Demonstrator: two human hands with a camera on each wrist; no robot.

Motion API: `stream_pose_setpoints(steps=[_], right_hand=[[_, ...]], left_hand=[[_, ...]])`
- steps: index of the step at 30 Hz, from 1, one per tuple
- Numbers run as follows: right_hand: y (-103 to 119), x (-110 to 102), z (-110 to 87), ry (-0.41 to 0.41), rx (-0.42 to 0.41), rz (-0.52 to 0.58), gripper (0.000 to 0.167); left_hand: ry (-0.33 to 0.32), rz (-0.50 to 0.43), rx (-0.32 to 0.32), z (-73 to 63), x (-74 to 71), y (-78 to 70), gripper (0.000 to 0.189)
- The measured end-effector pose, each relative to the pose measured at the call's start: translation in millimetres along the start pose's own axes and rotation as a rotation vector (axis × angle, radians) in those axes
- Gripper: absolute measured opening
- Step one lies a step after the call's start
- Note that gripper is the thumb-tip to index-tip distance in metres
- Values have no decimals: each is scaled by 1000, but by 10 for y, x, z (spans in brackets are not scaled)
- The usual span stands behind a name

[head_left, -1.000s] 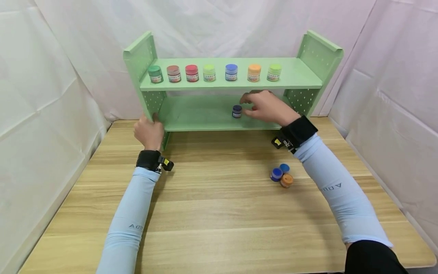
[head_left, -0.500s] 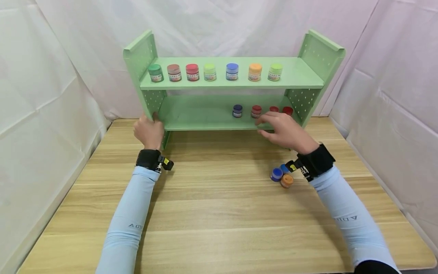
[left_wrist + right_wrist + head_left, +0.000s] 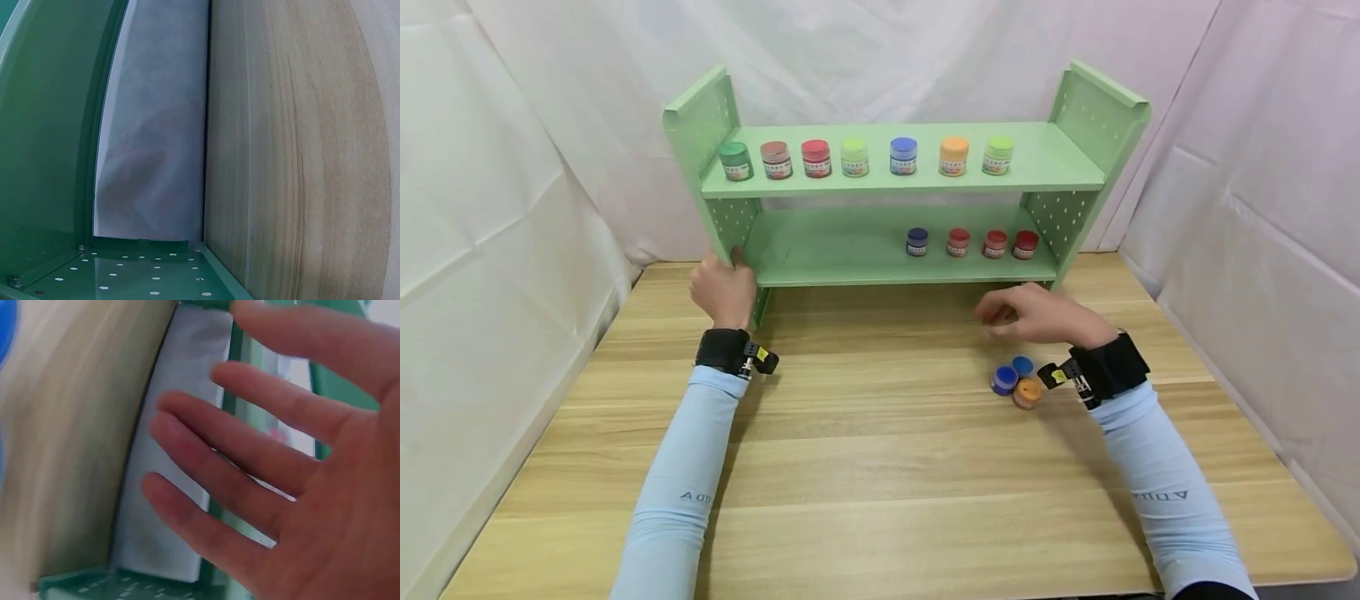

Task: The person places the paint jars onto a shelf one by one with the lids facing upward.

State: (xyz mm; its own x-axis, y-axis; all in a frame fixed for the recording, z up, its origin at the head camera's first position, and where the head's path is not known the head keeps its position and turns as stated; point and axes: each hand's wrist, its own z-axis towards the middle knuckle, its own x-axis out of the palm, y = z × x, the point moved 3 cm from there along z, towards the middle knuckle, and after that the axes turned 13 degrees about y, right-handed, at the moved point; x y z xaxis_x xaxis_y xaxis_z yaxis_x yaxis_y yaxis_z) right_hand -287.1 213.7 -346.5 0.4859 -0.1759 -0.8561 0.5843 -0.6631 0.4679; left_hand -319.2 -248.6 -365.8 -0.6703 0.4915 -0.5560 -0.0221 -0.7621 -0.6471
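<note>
My left hand (image 3: 723,291) grips the front edge of the left side panel of a green two-tier metal shelf (image 3: 887,282), its thumb on the inner side. My right hand (image 3: 1033,315) hovers over the table in front of the shelf's lower right corner and holds nothing; in the right wrist view its fingers are spread and loosely bent. Just below it, three small paint jars huddle together: a dark blue jar (image 3: 1004,381), a lighter blue jar (image 3: 1022,367) and an orange jar (image 3: 1027,393). On the lower tier stand a navy jar (image 3: 917,242) and three red jars (image 3: 958,242).
Several jars of mixed colours line the upper tier, from a dark green jar (image 3: 736,162) at left to a lime jar (image 3: 997,156) at right. The wooden table (image 3: 880,483) spreads before the shelf. White cloth (image 3: 895,58) hangs behind and at both sides.
My right hand has drawn back from beside the navy jar on the lower tier, moving right and toward me, over the table. The red jars now show fully. My left hand keeps its grip.
</note>
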Motion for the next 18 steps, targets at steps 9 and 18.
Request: stream_pose_setpoints(steps=[9, 18], right_hand=[[-313, 52, -16, 91, 62, 114, 38], [-356, 121, -75, 248, 93, 227, 52]], left_hand=[[29, -8, -14, 20, 10, 2, 27], [38, -13, -4, 21, 11, -5, 24]])
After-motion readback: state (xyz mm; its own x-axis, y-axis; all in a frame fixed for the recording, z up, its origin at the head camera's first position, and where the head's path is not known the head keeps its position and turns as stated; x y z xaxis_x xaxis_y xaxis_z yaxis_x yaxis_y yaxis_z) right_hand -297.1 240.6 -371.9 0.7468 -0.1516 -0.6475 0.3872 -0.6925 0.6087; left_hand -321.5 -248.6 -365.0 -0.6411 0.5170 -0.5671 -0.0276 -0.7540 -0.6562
